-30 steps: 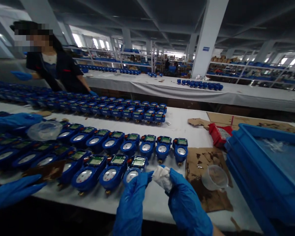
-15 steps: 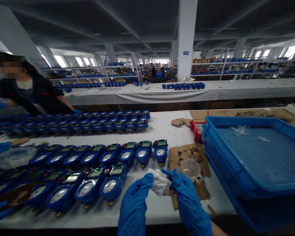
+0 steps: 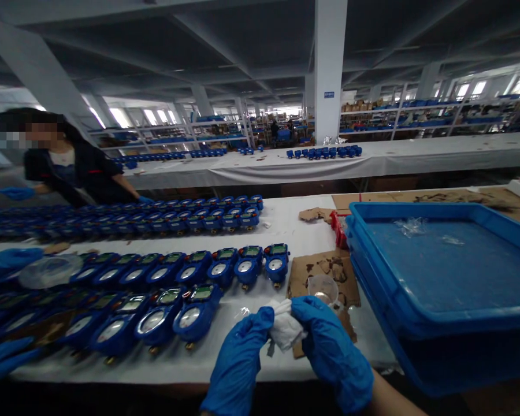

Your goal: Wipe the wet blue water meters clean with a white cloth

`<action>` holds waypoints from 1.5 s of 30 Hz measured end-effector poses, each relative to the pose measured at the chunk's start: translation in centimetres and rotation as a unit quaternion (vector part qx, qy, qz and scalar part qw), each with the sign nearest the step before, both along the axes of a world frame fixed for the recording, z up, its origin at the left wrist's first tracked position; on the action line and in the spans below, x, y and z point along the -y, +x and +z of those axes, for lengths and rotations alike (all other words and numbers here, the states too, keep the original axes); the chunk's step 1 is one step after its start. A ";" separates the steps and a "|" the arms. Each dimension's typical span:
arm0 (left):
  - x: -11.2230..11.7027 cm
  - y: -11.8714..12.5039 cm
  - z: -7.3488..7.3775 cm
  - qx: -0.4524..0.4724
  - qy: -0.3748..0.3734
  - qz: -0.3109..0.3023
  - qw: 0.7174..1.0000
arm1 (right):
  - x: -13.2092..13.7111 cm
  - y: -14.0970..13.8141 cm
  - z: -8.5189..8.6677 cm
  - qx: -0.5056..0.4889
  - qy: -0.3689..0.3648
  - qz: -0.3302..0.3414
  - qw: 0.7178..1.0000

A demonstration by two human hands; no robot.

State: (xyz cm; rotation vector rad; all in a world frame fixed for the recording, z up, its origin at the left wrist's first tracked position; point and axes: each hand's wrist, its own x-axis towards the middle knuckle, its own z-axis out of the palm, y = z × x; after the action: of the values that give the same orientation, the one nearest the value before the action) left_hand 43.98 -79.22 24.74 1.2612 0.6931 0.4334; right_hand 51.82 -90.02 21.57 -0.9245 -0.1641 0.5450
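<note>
Both of my hands wear blue gloves and meet over the near side of the table. Between them is a crumpled white cloth (image 3: 286, 330). My left hand (image 3: 245, 349) pinches its left side, fingers closed. My right hand (image 3: 331, 346) has its fingers closed on the upper right part. A small grey tab hangs below the cloth; what it belongs to is unclear. Just beyond my right hand, a clear plastic cup (image 3: 323, 289) rests on stained cardboard (image 3: 301, 271). Left of my hands stand rows of blue water meters with small displays, the nearest being one water meter (image 3: 195, 315).
Stacked blue trays (image 3: 472, 320) fill the right side, beside a red bin (image 3: 338, 230). At the left edge, a co-worker's gloved hands (image 3: 11, 260) hover near a clear round lid (image 3: 51, 271). Another person (image 3: 82, 173) stands across the table behind more meters.
My right hand's fingers have moved in over the cloth and the cloth is bunched differently. The view has shifted slightly, and the co-worker's hands at the left show further into it.
</note>
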 end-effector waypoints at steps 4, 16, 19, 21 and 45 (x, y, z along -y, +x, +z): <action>-0.2 -0.4 -0.8 0.012 -0.031 0.023 0.999 | -0.6 -0.6 -0.8 0.047 -0.082 -0.054 0.994; -1.2 -0.4 -1.8 -0.025 0.006 0.061 0.998 | -1.5 -1.7 -2.1 0.297 -0.141 -0.033 0.944; -1.3 -0.5 -1.8 -0.041 0.130 0.134 0.982 | -2.0 -1.6 -2.3 0.316 -0.149 -0.037 0.936; -1.4 -0.9 -1.9 -0.025 0.204 0.158 0.966 | -2.7 -1.7 -2.9 0.289 -0.148 -0.031 0.945; -4.5 -3.5 -2.7 0.040 0.170 -0.022 0.984 | -4.9 -2.5 -1.5 0.527 -0.231 -0.141 0.806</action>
State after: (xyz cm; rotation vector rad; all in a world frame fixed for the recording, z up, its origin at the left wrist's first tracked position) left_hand 40.47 -74.70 22.05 1.5687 0.5359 0.5790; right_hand 49.33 -85.13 20.03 -1.6337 -0.9159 -0.2928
